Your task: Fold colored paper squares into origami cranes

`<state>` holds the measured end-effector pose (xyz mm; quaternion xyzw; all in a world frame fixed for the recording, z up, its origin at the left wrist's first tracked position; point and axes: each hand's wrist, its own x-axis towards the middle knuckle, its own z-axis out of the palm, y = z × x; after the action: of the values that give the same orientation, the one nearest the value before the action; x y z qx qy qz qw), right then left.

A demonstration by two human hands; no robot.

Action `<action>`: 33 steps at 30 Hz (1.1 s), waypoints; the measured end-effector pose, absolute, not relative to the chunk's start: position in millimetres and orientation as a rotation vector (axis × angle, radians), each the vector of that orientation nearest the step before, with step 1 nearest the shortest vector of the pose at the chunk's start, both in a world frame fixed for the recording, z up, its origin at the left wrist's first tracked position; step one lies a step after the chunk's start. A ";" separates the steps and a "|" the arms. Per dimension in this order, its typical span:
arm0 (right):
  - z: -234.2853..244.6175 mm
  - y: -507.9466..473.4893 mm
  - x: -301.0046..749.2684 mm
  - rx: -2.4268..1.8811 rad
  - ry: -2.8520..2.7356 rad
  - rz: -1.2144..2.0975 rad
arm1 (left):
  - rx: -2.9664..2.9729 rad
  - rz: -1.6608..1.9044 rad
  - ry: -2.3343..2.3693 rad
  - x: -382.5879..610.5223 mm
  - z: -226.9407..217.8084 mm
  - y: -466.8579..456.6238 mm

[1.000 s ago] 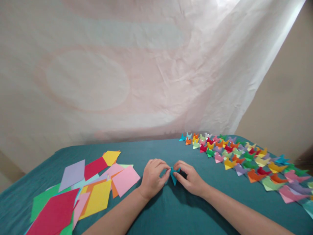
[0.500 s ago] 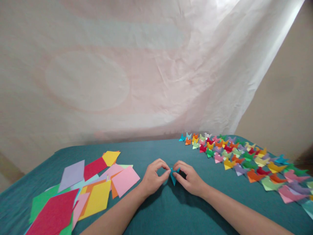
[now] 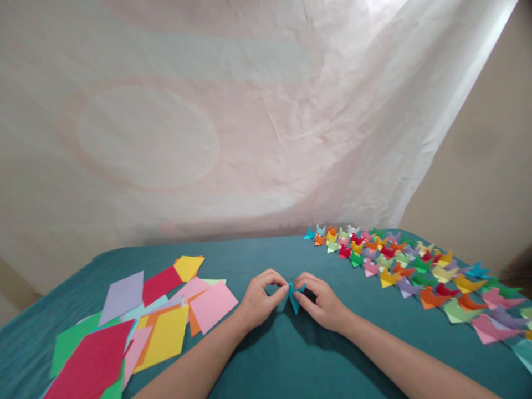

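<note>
A small blue origami bird [image 3: 295,305] is held between my two hands near the middle of the table, its pointed lower part hanging down. My left hand [image 3: 265,296] pinches the bird's left tip between thumb and index finger. On the other side, my right hand [image 3: 320,302] grips the folded body with thumb and fingers, which hide part of it. Several finished paper birds [image 3: 389,277] in many colours stand in rows to the right of my right hand. Loose sheets of coloured paper [image 3: 164,338] lie in an overlapping pile left of my left hand.
A dark green cloth [image 3: 257,360] covers the table. Behind its far edge hangs a pale, wrinkled sheet [image 3: 249,138] with faint printed shapes. A beige wall [image 3: 482,166] shows at the right.
Almost nothing differs. The left fingertips have shifted very slightly at the bird's tip, and both hands stay in place with the same hold.
</note>
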<state>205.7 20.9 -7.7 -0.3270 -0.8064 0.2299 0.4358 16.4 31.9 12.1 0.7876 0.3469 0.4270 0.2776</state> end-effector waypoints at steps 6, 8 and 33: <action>-8.1 20.9 205.8 -0.813 -2.009 0.570 | 2.102 1.147 0.939 16.2 11.0 33.2; -8.4 21.2 205.9 -0.814 -2.012 0.577 | 2.107 1.154 0.937 16.1 11.0 33.0; -8.4 21.6 205.6 -0.821 -2.017 0.572 | 2.176 1.167 0.929 16.3 8.4 33.3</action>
<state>205.6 21.6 -8.4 -0.3293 -0.8086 0.2293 0.4303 16.3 33.3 8.4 0.7988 0.3411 0.4284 0.2491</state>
